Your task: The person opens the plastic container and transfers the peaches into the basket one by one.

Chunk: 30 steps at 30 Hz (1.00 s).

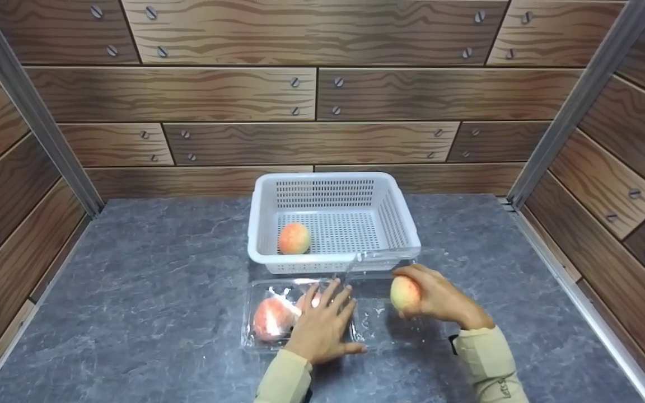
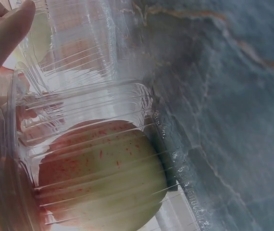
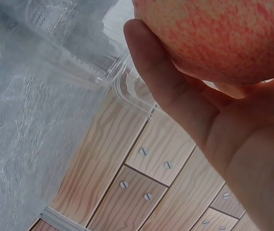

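Two peaches (image 1: 269,322) lie in clear packaging (image 1: 261,290) in front of the white basket's (image 1: 322,259) left half, the left hand (image 1: 321,329) over it, fingers spread. In front of the basket's near right corner, the right hand's (image 1: 440,296) fingers grip a roundish peach (image 1: 403,293), left of its palm.

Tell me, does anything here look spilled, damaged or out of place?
Nothing stands out: no spill or damage shows. One peach lies in the white basket, the fingers of the right hand hold another peach, and the left hand is spread over the clear plastic box with peaches inside. Glare hides some detail.
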### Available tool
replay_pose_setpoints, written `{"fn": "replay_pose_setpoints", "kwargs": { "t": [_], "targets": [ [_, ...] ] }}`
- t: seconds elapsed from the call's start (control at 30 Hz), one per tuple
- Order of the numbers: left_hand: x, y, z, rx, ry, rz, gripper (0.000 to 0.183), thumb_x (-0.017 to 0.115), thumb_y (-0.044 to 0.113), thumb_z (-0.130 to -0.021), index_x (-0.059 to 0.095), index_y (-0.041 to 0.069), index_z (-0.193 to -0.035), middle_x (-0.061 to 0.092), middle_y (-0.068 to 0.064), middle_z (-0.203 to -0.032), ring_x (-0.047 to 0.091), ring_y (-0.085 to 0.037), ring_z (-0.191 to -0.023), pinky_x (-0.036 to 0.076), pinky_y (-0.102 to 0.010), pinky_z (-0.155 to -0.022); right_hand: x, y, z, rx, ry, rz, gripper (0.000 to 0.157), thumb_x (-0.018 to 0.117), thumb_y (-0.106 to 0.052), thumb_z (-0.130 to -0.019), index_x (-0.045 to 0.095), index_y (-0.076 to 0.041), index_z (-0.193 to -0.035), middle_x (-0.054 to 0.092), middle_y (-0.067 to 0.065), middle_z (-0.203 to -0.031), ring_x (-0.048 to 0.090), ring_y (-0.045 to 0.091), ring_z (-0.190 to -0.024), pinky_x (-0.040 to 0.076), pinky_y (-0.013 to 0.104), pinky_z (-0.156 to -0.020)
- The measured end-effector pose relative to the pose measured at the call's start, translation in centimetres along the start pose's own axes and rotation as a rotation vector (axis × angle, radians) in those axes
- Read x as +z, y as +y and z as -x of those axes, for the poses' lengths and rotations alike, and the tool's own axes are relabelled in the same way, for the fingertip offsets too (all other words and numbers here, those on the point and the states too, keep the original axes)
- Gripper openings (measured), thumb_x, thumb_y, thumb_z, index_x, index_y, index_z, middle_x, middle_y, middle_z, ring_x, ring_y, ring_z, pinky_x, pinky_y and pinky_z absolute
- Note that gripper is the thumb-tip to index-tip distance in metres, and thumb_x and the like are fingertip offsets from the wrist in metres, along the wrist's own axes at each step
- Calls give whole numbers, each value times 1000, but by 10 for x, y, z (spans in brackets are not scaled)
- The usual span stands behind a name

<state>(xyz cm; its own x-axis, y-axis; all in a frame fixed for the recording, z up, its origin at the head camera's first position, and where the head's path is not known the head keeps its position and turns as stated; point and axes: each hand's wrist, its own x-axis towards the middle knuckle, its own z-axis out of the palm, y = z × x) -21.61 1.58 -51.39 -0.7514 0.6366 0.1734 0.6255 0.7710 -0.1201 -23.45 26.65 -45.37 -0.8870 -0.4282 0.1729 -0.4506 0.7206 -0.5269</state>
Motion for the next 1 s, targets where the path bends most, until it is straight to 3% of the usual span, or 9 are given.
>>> {"fn": "replay_pose_setpoints", "kwargs": {
  "t": [0.5, 1.0],
  "targets": [
    [0, -1, -1, -9, 7, 23, 90, 37, 80, -72, 43, 18, -136, 27, -4, -147, 14, -26, -136, 11, -54, -106, -11, 4, 4, -3, 18, 27, 68, 83, -23, -55, 57, -9, -116, 55, 11, -112, 53, 31, -96, 47, 47, -74],
    [1, 1, -1, -2, 0, 15, 91, 34, 81, -72, 42, 18, -137, 26, -4, -147, 15, -26, -136, 12, -54, -106, -19, 13, 14, -8, 8, 27, 67, 82, -21, -56, 56, -6, -116, 56, 14, -112, 54, 31, -93, 49, 44, -71]
  ]
}}
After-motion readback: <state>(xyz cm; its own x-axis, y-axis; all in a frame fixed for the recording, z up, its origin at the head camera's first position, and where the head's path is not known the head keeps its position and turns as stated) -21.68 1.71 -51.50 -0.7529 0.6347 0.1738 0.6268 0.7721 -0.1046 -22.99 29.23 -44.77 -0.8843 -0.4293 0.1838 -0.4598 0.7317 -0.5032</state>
